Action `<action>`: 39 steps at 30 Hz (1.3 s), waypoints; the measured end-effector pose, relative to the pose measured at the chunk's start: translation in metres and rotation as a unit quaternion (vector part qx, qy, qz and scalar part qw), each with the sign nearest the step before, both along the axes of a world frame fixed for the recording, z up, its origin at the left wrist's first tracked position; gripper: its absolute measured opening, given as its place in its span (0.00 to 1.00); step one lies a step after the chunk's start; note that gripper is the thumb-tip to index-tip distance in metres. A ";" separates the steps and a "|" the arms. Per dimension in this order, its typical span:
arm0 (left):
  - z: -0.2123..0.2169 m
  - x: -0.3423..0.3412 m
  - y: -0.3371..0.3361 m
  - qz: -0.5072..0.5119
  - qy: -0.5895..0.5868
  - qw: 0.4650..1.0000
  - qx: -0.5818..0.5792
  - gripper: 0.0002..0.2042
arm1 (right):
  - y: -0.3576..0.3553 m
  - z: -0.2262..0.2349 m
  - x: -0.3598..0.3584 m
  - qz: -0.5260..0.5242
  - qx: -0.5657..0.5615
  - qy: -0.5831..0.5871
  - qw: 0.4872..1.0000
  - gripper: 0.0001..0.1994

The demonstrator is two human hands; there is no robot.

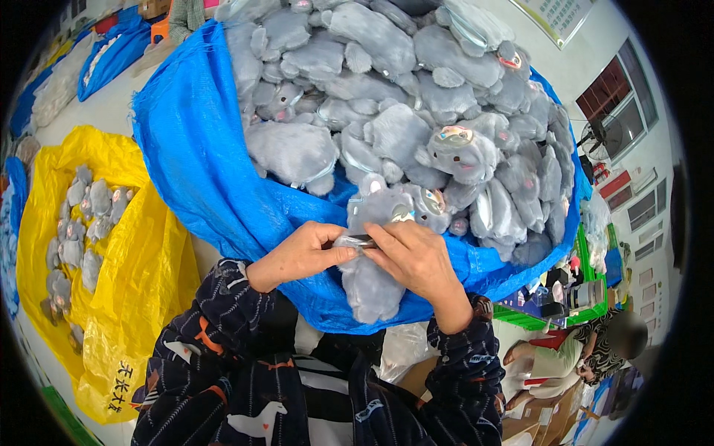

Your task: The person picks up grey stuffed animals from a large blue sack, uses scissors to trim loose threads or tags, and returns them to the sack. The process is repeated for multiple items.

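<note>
A grey plush toy lies over the near edge of the big blue sack. My left hand is closed, thumb and forefinger pinching the plush at its middle. From the other side my right hand grips the same toy, its fingers bent over the fur. A small dark strip shows between the two hands; its kind cannot be made out. Beyond them the sack is heaped with several more grey plush toys, some with pink ears or light blue ribbons.
At the left stands a yellow bag with smaller grey plush pieces in it. Low right, a person sits near cardboard boxes. A green crate with mixed goods is beside the sack. A fan stands by the wall.
</note>
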State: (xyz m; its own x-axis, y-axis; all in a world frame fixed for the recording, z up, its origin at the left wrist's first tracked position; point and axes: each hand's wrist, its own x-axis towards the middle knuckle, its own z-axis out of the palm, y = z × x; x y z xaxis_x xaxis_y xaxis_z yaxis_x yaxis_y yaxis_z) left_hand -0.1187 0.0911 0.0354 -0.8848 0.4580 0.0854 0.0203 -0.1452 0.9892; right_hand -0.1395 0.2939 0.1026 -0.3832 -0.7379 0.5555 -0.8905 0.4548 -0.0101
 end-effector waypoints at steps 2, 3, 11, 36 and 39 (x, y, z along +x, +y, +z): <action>-0.003 -0.001 -0.003 0.001 -0.008 1.000 -0.013 0.10 | 0.001 0.003 -0.002 0.004 0.029 0.016 0.999 0.17; -0.004 -0.001 -0.004 0.001 -0.011 1.000 -0.020 0.10 | 0.000 0.005 -0.002 0.006 0.044 0.025 0.999 0.17; -0.001 -0.005 -0.006 -0.004 -0.008 1.000 -0.011 0.08 | -0.010 0.006 -0.006 0.022 0.096 0.026 0.995 0.18; -0.027 -0.003 -0.004 0.036 -0.081 0.993 0.084 0.11 | -0.047 -0.058 0.010 -0.104 -0.365 -0.334 0.863 0.05; -0.028 -0.003 -0.010 0.039 -0.109 0.992 0.045 0.11 | -0.032 -0.037 0.014 0.013 -0.614 -0.578 0.537 0.09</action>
State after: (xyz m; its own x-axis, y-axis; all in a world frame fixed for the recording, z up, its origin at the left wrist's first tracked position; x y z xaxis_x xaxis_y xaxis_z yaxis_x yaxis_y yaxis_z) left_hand -0.1216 0.0813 0.0070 -0.9196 0.3857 -0.0745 -0.1776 -0.2392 0.9546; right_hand -0.1258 0.2615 0.0656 -0.9944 -0.1005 0.0320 0.0275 -0.5403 -0.8410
